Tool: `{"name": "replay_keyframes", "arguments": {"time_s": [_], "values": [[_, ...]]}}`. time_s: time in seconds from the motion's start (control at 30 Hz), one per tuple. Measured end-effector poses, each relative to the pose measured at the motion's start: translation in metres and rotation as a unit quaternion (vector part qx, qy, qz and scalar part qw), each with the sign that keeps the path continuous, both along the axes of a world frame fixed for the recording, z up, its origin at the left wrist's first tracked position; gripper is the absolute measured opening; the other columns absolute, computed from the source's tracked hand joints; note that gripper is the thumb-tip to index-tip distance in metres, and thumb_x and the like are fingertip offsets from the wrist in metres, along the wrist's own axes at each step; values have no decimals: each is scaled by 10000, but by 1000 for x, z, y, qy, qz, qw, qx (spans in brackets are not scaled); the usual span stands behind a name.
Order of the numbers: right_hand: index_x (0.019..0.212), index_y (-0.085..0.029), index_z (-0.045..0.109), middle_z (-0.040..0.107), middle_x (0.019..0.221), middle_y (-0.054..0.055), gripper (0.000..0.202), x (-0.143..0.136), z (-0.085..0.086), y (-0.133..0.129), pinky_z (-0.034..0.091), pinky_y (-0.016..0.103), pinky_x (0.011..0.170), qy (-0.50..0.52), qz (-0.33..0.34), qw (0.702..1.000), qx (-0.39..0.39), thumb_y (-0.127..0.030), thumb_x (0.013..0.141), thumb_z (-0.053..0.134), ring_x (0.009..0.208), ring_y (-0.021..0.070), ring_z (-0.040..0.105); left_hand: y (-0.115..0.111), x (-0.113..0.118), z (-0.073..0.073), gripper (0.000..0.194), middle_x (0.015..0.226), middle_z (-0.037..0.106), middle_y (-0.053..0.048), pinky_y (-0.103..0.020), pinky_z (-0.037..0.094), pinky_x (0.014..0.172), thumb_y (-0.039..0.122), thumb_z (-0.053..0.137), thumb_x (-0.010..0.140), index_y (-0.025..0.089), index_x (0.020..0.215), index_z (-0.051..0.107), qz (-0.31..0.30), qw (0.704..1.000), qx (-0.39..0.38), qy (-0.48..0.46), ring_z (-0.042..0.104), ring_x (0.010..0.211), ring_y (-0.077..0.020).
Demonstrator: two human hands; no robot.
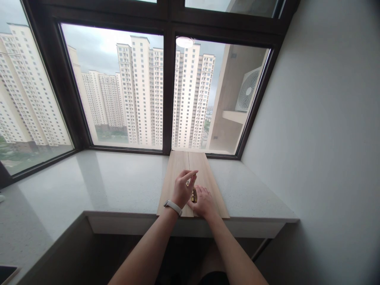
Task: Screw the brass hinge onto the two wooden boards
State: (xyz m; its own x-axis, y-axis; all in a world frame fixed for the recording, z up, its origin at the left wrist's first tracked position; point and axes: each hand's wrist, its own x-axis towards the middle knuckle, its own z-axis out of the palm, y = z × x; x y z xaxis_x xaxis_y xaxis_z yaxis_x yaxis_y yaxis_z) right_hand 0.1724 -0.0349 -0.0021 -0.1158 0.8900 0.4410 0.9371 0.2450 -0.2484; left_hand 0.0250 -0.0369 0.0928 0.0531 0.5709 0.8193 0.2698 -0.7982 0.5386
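1 brass-col. hinge [194,195], on seam betw. wood boards [212,190]. L hand [181,189]: fingers pinching tiny dark bit [195,174], ID unclear; slack pinch = drop. R hand [204,202]: fingers flat, uncurled, beside hinge; nudge = skew.

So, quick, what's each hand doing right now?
Left hand: pinched, apparently on a tiny dark thing, too small to identify.
Right hand: open, resting on the boards, touching or just beside the hinge.
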Motion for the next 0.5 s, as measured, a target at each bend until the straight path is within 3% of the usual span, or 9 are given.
{"name": "replay_keyframes", "arguments": {"time_s": [0.13,0.37,0.5], "values": [[1330,-202,529,567,1347,157,692,1,-2,1,344,443,1042,-3,0,1000,4,-626,785,577,1231,323,481,0,1,0,257,1010,673,-66,-315,552,798,275,550,999,247,1216,686,3,1000,3,6,664,910,-180],[1325,-195,528,577,1323,150,665,1,-3,2,352,430,1029,-8,3,1000,13,-566,777,595,1207,314,492,0,5,-4,333,1321,638,-85,-384,529,1014,261,445,1039,246,1326,613,-30,1000,-8,6,610,1219,-224],[1322,-193,527,582,1312,150,662,1,-3,2,355,425,1020,-8,6,1000,12,-558,775,601,1191,308,500,1,5,-4,328,1297,657,-78,-375,540,1003,258,427,1043,241,1304,624,-35,999,-13,2,626,1199,-216]]}}
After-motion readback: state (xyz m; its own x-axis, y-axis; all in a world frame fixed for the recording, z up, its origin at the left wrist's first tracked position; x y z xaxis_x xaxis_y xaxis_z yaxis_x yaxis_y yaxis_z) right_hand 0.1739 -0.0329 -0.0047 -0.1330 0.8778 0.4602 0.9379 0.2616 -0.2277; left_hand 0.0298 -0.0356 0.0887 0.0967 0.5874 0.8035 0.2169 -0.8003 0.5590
